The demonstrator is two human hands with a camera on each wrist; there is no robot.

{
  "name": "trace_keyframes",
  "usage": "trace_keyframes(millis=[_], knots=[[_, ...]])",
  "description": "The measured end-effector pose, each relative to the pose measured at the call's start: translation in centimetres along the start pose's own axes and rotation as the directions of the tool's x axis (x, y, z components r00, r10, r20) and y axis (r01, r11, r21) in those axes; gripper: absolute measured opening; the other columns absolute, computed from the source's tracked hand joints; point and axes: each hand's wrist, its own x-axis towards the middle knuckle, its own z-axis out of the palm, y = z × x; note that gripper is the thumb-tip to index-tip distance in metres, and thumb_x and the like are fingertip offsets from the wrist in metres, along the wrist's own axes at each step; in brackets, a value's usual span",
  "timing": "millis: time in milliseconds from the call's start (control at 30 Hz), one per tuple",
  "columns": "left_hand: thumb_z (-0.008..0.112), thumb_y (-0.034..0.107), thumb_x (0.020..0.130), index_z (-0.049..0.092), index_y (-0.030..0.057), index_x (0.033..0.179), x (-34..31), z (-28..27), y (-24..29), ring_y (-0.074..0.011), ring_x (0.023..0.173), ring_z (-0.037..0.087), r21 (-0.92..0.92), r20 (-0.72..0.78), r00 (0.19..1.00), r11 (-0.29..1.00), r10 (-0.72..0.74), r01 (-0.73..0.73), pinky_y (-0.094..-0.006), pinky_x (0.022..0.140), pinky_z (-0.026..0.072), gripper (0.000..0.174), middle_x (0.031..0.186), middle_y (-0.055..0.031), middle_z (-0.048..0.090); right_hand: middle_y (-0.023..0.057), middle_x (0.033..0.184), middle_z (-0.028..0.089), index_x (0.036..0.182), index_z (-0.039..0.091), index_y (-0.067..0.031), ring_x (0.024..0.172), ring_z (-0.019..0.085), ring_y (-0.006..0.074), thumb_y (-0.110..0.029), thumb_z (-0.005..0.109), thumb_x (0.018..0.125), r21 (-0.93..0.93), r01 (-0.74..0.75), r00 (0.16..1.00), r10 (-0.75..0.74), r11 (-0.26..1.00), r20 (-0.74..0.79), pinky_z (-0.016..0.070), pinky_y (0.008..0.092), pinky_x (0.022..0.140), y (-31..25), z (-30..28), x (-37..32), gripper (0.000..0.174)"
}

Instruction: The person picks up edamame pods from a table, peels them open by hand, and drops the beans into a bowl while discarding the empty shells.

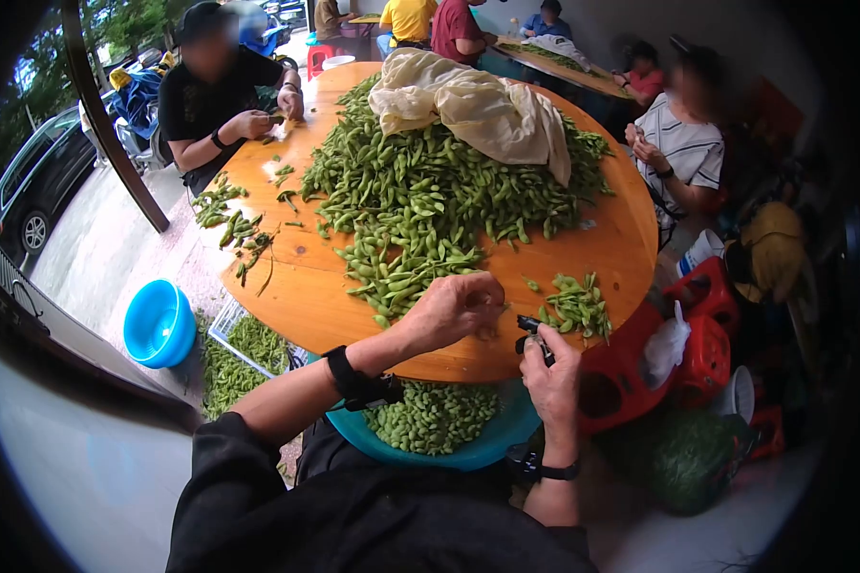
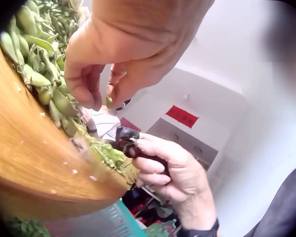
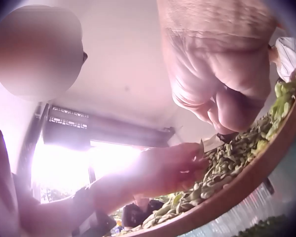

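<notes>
My left hand [image 1: 454, 310] is over the near edge of the round table, thumb and fingers drawn together. In the left wrist view a small green piece [image 2: 109, 102], apparently part of a bean pod, shows at the fingertips it pinches. Just to the right, my right hand [image 1: 554, 377] grips a small black hand tool [image 1: 535, 336] with fingers curled round it; its exact kind I cannot tell. A large heap of green soybean pods [image 1: 401, 191] covers the middle of the table. A smaller pile of pods [image 1: 578, 307] lies beside the right hand.
Below the table edge, a teal basin [image 1: 487, 449] holds many pods. A pale cloth [image 1: 468, 110] lies over the heap. Red stools [image 1: 621, 377] stand at the right, a blue basin [image 1: 160, 325] at the left. Other people sit around this wooden table [image 1: 287, 258] and a farther one.
</notes>
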Motion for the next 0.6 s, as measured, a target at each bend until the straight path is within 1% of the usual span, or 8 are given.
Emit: trace_keyframes(millis=[33,67,133,167,267,367,500,600], knots=[[0.063,0.009,0.093,0.059,0.0011,0.092,-0.4,-0.1,0.4,-0.0091,0.067,0.061,0.001,0.001,1.0,1.0,0.0,0.0,-0.0254,0.059,0.0486,0.01,0.077,-0.0004,0.064,-0.0009,0.072,0.051,0.111,0.063,0.0038,0.056,0.044,0.0026,-0.005,0.056,0.093,0.131,-0.054,0.998,0.048,0.99,0.043,0.0373,0.0218,0.047,-0.7,0.4,-0.3,0.021],[0.064,0.011,0.093,0.059,0.0024,0.091,-0.8,-0.1,0.7,-0.0072,0.065,0.06,-0.083,0.035,0.999,0.996,-0.03,0.032,-0.0235,0.058,0.0474,0.011,0.076,0.0012,0.062,-0.0009,0.072,0.051,0.111,0.063,0.0038,0.056,0.044,0.0026,-0.005,0.056,0.093,0.132,-0.053,0.998,0.048,0.99,0.042,0.0373,0.0218,0.047,-1.2,0.8,-0.4,0.021],[0.065,0.013,0.094,0.059,0.0037,0.09,-1.6,-0.1,0.8,-0.0053,0.064,0.058,-0.166,0.072,0.996,0.984,-0.057,0.068,-0.0216,0.058,0.0462,0.012,0.075,0.0028,0.06,-0.0032,0.07,0.048,0.114,0.061,0.0053,0.054,0.042,0.0022,-0.003,0.054,0.094,0.471,-0.172,0.977,0.09,0.865,0.192,0.0336,0.0201,0.045,-1.9,1.4,-0.5,0.023],[0.066,0.014,0.094,0.059,0.0045,0.09,-2.2,0.1,0.7,-0.0049,0.065,0.057,-0.213,0.066,0.996,0.974,-0.068,0.08,-0.0212,0.057,0.0458,0.012,0.075,0.003,0.06,-0.0047,0.069,0.046,0.115,0.06,0.0065,0.054,0.04,0.0017,-0.002,0.053,0.095,0.507,-0.185,0.971,0.078,0.842,0.225,0.0309,0.0187,0.044,-2.4,1.6,-0.6,0.022],[0.067,0.012,0.093,0.058,0.0049,0.09,-3.5,0.5,0.3,-0.0031,0.067,0.057,-0.267,0.029,0.996,0.96,-0.081,0.086,-0.0193,0.057,0.0443,0.011,0.076,0.0035,0.06,-0.0042,0.069,0.047,0.113,0.06,0.0061,0.053,0.04,0.0023,-0.003,0.054,0.095,0.579,-0.253,0.945,0.069,0.775,0.32,0.0308,0.0192,0.044,-2.1,2.0,-0.6,0.021],[0.068,0.005,0.091,0.058,0.0026,0.09,-4.4,1.3,-0.6,-0.0035,0.071,0.058,-0.108,-0.169,0.981,0.988,0.094,-0.113,-0.0201,0.061,0.0477,0.01,0.079,0.0013,0.062,-0.004,0.068,0.046,0.112,0.061,0.0061,0.054,0.04,0.0026,-0.004,0.055,0.095,0.587,-0.28,0.933,0.073,0.759,0.351,0.0304,0.0193,0.043,-2.1,2.3,-0.7,0.02],[0.068,0.001,0.09,0.058,0.0007,0.092,-5.1,1.5,-1.1,-0.0046,0.074,0.059,0.185,-0.22,0.941,0.958,0.258,-0.219,-0.0219,0.064,0.0493,0.01,0.08,-0.0005,0.062,-0.0033,0.067,0.047,0.112,0.06,0.0063,0.054,0.041,0.0026,-0.004,0.055,0.095,0.594,-0.311,0.92,0.078,0.742,0.384,0.0302,0.0192,0.043,-1.9,2.5,-0.9,0.02],[0.068,0.002,0.09,0.057,0.0028,0.093,-5.5,1.7,-1.7,-0.0066,0.07,0.061,0.038,-0.228,0.951,0.978,0.209,-0.206,-0.0221,0.06,0.0477,0.011,0.079,-0.0027,0.064,-0.0026,0.067,0.048,0.112,0.061,0.0063,0.054,0.041,0.0027,-0.004,0.054,0.095,0.576,-0.294,0.923,0.07,0.763,0.379,0.0303,0.0191,0.044,-1.4,2.6,-1.0,0.021]])
